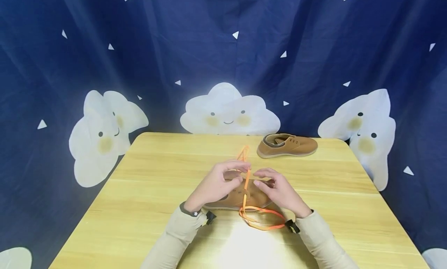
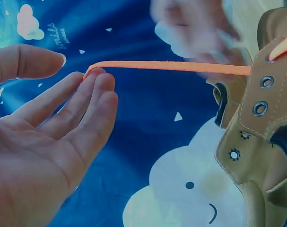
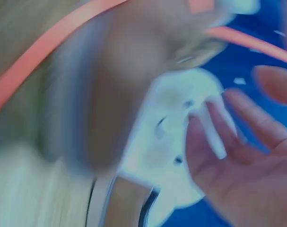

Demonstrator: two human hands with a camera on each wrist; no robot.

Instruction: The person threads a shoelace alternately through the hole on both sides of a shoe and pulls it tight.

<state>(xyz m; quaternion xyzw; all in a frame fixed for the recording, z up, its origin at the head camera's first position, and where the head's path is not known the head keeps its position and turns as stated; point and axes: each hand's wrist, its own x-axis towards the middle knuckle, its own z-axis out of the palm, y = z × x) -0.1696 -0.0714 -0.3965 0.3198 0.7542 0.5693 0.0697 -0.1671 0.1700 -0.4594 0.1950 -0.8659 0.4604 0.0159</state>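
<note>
A brown shoe lies side-on before me, its toe to the right. An orange lace runs through its front eyelets; other eyelets stand bare. In the left wrist view, the lace stretches from the shoe to my left hand and hangs over its fingertips, the thumb apart. My right hand hovers over the toe side with loosely bent fingers and holds nothing. It is blurred in the left wrist view. The lace's other part lies as a loop on the near side of the shoe.
A second brown shoe without a visible lace stands at the back right of the wooden table. Behind the table hangs a dark blue curtain with clouds and white triangles. Bright light falls on the table's near middle.
</note>
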